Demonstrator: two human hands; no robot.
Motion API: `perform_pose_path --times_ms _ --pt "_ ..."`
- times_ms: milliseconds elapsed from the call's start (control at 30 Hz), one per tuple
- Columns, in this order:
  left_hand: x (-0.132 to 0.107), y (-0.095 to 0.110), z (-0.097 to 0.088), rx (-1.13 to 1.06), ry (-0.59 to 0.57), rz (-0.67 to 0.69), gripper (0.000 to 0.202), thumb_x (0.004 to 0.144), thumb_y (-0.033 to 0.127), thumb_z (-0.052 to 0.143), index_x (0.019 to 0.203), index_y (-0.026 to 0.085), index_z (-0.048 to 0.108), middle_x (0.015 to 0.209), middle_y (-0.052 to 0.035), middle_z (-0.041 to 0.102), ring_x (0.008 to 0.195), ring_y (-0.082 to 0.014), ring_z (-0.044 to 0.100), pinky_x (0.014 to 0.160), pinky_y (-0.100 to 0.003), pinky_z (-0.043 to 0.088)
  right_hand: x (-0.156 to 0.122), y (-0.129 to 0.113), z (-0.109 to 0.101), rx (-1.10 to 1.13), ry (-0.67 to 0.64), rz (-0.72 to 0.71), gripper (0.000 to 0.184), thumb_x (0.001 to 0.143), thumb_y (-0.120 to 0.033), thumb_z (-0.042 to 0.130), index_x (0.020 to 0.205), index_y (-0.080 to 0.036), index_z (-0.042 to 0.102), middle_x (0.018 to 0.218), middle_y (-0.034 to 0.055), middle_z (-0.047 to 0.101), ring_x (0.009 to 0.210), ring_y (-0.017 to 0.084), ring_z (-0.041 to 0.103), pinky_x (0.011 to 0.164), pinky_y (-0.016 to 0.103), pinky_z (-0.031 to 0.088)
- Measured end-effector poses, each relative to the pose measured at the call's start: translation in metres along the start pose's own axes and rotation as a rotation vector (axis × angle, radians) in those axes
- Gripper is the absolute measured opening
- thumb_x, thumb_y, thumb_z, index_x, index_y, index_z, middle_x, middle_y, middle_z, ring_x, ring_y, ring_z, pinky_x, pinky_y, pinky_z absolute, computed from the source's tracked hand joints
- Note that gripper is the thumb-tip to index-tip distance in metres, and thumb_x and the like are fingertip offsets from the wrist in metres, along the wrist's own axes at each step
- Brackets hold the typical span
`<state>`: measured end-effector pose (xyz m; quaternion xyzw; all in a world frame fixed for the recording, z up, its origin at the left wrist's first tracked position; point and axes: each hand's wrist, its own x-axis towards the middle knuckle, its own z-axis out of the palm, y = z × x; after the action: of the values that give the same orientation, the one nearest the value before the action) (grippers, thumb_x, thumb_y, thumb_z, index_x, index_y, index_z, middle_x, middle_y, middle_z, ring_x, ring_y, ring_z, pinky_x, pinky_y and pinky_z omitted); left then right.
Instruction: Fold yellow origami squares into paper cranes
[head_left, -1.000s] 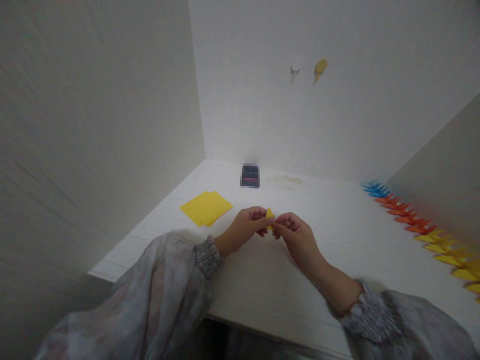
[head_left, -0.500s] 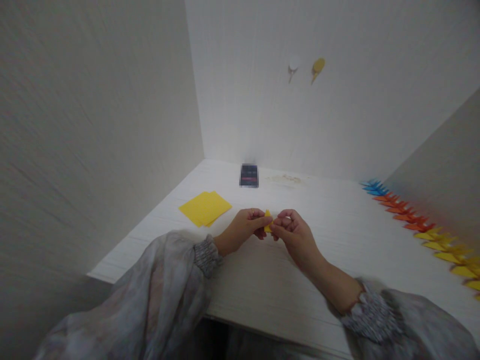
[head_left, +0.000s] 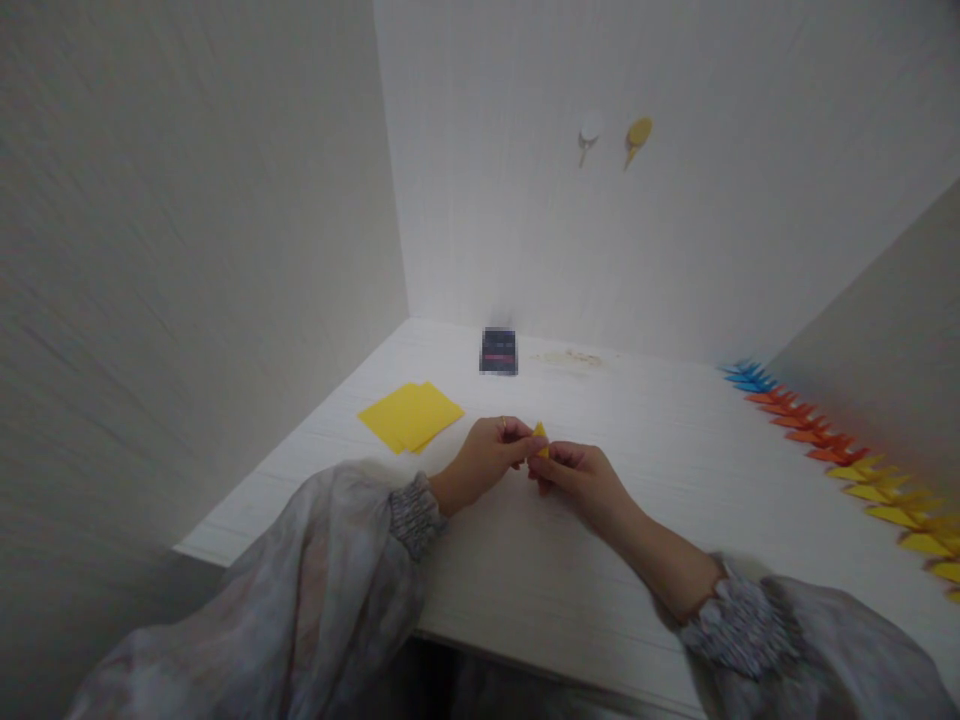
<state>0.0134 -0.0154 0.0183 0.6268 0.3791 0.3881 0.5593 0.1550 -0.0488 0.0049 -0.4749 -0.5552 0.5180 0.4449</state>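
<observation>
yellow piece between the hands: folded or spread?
Folded: the yellow piece is a small pointed wedge pinched between left hand and right hand, far smaller than the flat sheets.

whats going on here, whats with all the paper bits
A person at a white table pinches a small folded yellow paper between the left hand and the right hand, over the tabletop. A stack of flat yellow sheets lies to the left. A row of folded pieces, blue, then orange, then yellow, runs along the right wall.
</observation>
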Motion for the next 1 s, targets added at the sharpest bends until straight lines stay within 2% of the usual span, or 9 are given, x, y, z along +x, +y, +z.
perform_pose_path --times_ms 233,533,733,867,1000 --pt "-0.003 0.004 0.001 -0.066 -0.057 0.001 0.028 0.066 0.039 0.060 0.061 0.013 0.053 0.051 0.0021 0.052 0.047 -0.0062 0.043 0.046 -0.020 0.033 -0.004 -0.007 0.002 0.106 -0.051 -0.046 0.018 0.066 -0.030 0.064 0.055 -0.016 0.063 0.058 -0.0003 0.060 0.049 0.009 0.049 0.049 0.023 0.038" --pt "-0.002 0.005 0.000 -0.129 -0.056 0.018 0.029 0.066 0.041 0.059 0.063 0.013 0.052 0.053 0.0024 0.053 0.046 -0.0057 0.042 0.045 -0.020 0.031 -0.004 -0.002 0.002 -0.031 -0.017 0.000 0.022 0.065 -0.037 0.064 0.059 -0.016 0.064 0.057 0.0006 0.059 0.050 0.010 0.048 0.049 0.023 0.037" --pt "-0.002 0.003 -0.001 -0.230 -0.023 -0.005 0.028 0.065 0.038 0.061 0.057 0.012 0.053 0.050 0.0022 0.050 0.046 -0.0062 0.042 0.047 -0.021 0.031 -0.008 -0.008 0.004 0.034 -0.028 0.022 0.018 0.065 -0.032 0.063 0.057 -0.015 0.064 0.050 -0.0016 0.053 0.045 0.008 0.041 0.044 0.022 0.029" --pt "-0.004 0.003 0.002 -0.307 -0.030 -0.011 0.028 0.066 0.037 0.061 0.056 0.012 0.053 0.049 0.0022 0.048 0.045 -0.0058 0.041 0.047 -0.021 0.030 -0.013 -0.018 0.007 0.056 0.023 0.014 0.014 0.063 -0.025 0.063 0.051 -0.017 0.062 0.046 -0.0039 0.047 0.043 0.007 0.035 0.041 0.022 0.023" --pt "-0.004 0.004 0.001 -0.357 -0.038 -0.016 0.029 0.067 0.036 0.060 0.054 0.012 0.052 0.048 0.0021 0.047 0.045 -0.0058 0.041 0.047 -0.022 0.031 -0.015 -0.020 0.010 -0.009 0.037 0.002 0.017 0.064 -0.028 0.062 0.052 -0.017 0.060 0.045 -0.0043 0.046 0.041 0.006 0.032 0.040 0.021 0.021"
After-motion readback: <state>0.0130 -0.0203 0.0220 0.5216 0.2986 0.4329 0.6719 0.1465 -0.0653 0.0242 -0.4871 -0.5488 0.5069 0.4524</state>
